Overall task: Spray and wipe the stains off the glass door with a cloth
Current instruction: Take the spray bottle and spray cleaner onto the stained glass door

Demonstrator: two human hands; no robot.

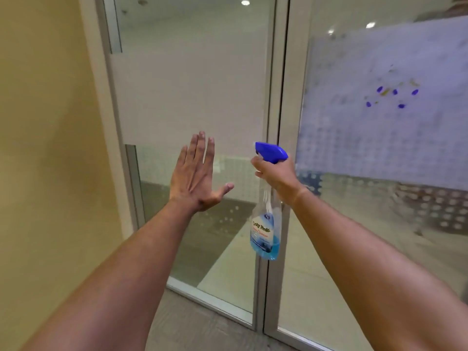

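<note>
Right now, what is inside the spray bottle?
The spray bottle is clear: blue liquid fills only its lowest part, with a dip tube running down. The right hand grips its neck under the blue trigger head, hiding that section.

Even, soft indoor light here, bright enough all round, no hard shadows anywhere. Round ceiling lamps glint at the top of the glass door, more of them as small white spots to the right of its centre frame. The frosted panel right of that frame looks hazy and washed bluish. Frame lines bow outward toward the edges, wide-angle stretch. Overall slightly soft; the bottle label is smeared, barely readable
</note>
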